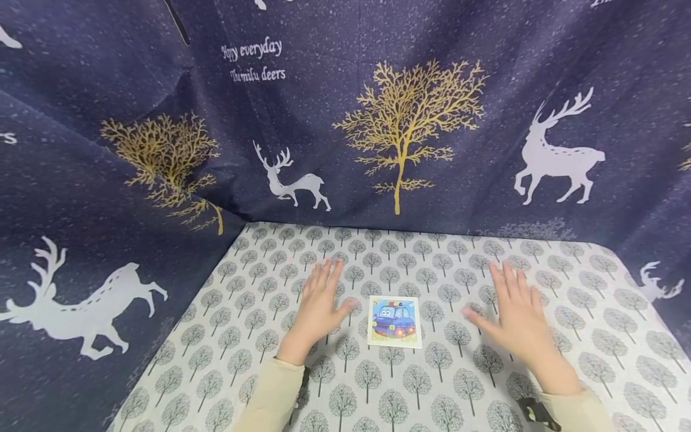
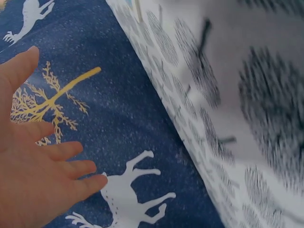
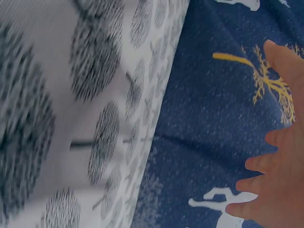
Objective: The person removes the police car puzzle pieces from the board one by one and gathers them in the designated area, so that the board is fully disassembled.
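Observation:
A small square picture (image 1: 394, 322) with a white border lies on the tree-patterned tabletop, showing a blue cartoon car with a red roof light. To its left is my left hand (image 1: 320, 303), fingers straight and thumb out, apart from the picture. My right hand (image 1: 518, 321) is spread on the other side, farther from the picture than the left. Neither hand holds anything. In the left wrist view the left hand (image 2: 47, 161) shows extended fingers; the right wrist view shows the right hand (image 3: 280, 171) in much the same pose.
The white cloth (image 1: 388, 414) printed with grey trees covers the table. Behind and to the left hangs a dark blue curtain (image 1: 324, 108) with white deer and golden trees, meeting the table's far edge. A dark object (image 1: 537, 414) sits at the right wrist.

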The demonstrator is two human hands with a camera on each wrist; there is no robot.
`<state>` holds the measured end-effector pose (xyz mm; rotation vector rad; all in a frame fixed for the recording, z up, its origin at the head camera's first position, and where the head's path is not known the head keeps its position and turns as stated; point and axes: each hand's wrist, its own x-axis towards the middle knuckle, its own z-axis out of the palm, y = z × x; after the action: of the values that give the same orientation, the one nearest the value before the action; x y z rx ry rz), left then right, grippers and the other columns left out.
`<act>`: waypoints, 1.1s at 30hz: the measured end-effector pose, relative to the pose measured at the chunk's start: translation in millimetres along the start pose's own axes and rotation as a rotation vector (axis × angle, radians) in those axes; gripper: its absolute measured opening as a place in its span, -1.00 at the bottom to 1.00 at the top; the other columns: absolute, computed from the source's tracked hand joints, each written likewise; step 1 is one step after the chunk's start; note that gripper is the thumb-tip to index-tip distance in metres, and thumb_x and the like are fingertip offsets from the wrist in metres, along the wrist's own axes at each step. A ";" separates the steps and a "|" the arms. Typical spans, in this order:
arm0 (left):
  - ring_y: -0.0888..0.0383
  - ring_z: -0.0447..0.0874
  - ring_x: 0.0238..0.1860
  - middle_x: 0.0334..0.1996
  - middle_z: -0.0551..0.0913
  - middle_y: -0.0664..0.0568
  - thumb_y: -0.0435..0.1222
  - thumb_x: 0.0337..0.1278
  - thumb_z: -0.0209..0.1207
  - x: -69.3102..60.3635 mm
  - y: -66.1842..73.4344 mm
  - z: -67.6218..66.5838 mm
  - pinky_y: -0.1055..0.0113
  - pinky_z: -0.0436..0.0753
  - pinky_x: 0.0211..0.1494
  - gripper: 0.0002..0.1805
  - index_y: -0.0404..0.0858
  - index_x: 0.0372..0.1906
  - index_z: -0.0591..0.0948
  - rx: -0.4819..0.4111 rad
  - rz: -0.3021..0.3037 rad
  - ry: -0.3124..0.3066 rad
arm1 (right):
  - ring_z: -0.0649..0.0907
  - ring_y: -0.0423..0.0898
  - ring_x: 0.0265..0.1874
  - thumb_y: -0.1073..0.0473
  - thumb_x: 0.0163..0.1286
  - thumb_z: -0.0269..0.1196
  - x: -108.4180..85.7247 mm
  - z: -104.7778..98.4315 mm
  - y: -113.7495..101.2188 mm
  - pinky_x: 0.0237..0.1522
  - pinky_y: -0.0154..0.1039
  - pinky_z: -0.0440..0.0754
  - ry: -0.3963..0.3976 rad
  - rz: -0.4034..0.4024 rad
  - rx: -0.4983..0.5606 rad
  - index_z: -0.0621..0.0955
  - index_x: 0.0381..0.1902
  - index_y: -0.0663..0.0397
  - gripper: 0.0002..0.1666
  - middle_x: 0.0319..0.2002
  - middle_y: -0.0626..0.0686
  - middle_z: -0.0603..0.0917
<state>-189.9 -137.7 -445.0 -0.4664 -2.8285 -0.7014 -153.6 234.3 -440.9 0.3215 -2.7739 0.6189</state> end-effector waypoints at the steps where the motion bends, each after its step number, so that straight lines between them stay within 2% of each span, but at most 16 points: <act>1: -0.25 -0.23 0.49 0.52 -0.11 -0.16 0.04 0.14 0.24 -0.3 1.7 0.5 -0.16 -0.16 0.46 -0.02 -0.14 0.54 -0.01 -0.023 0.001 -0.002 | -0.20 0.44 0.41 -0.30 0.28 0.20 1.0 1.6 -2.9 0.34 0.31 -0.43 0.000 -0.007 0.015 -0.23 0.54 0.04 0.21 0.50 0.29 -0.25; 8: -0.19 -0.19 0.49 0.53 -0.18 -0.03 0.01 0.08 0.29 -1.7 11.5 8.0 -0.26 0.01 0.39 0.04 -0.06 0.55 -0.06 -0.232 -0.049 -0.039 | -0.04 0.40 0.42 -0.22 0.25 0.26 7.9 13.5 -16.4 0.43 0.21 -0.23 0.013 -0.071 0.085 -0.20 0.52 0.20 0.24 0.48 0.37 -0.13; 13: -0.17 -0.06 0.48 0.54 -0.19 0.03 -0.04 0.10 0.28 -5.5 18.9 13.8 -0.17 0.10 0.39 0.02 -0.08 0.54 -0.06 -0.353 -0.067 -0.082 | 0.01 0.39 0.42 -0.18 0.25 0.29 11.3 20.2 -26.4 0.32 0.39 -0.01 -0.017 -0.088 0.147 -0.15 0.52 0.24 0.22 0.49 0.34 -0.09; 16: -0.15 -0.02 0.47 0.54 -0.15 0.02 -0.06 0.12 0.27 -9.0 22.4 17.6 -0.12 0.13 0.40 0.00 -0.11 0.54 -0.05 -0.374 -0.058 -0.103 | 0.04 0.37 0.42 -0.18 0.25 0.30 12.2 24.9 -32.8 0.29 0.41 0.06 -0.038 -0.101 0.178 -0.13 0.52 0.24 0.21 0.48 0.34 -0.05; 22: -0.10 0.01 0.47 0.53 -0.11 0.02 -0.07 0.15 0.26 -15.8 25.8 26.5 -0.07 0.15 0.41 -0.03 -0.14 0.54 -0.03 -0.365 -0.023 -0.154 | 0.05 0.37 0.42 -0.15 0.27 0.29 14.6 36.6 -39.9 0.34 0.34 0.04 -0.088 -0.119 0.224 -0.16 0.53 0.13 0.19 0.49 0.29 -0.05; 27: -0.12 0.09 0.45 0.53 -0.06 -0.03 -0.13 0.16 0.26 -21.1 27.1 32.7 -0.06 0.20 0.40 -0.07 -0.24 0.52 0.02 -0.368 0.009 -0.195 | 0.10 0.35 0.40 -0.14 0.29 0.27 16.5 48.0 -42.0 0.33 0.31 0.11 -0.132 -0.151 0.250 -0.12 0.52 0.19 0.14 0.48 0.31 -0.01; 33: -0.17 0.12 0.43 0.51 0.00 -0.14 -0.10 0.21 0.21 -27.4 29.9 37.9 -0.12 0.21 0.38 -0.12 -0.23 0.52 0.04 -0.302 0.031 -0.289 | 0.22 0.38 0.35 -0.11 0.30 0.28 19.0 58.6 -45.6 0.32 0.28 0.16 -0.215 -0.150 0.303 -0.09 0.52 0.21 0.12 0.47 0.33 0.01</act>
<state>-158.0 -101.4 -472.4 -0.7102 -2.9775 -1.1486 -172.0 165.2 -468.5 0.6912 -2.8149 1.0214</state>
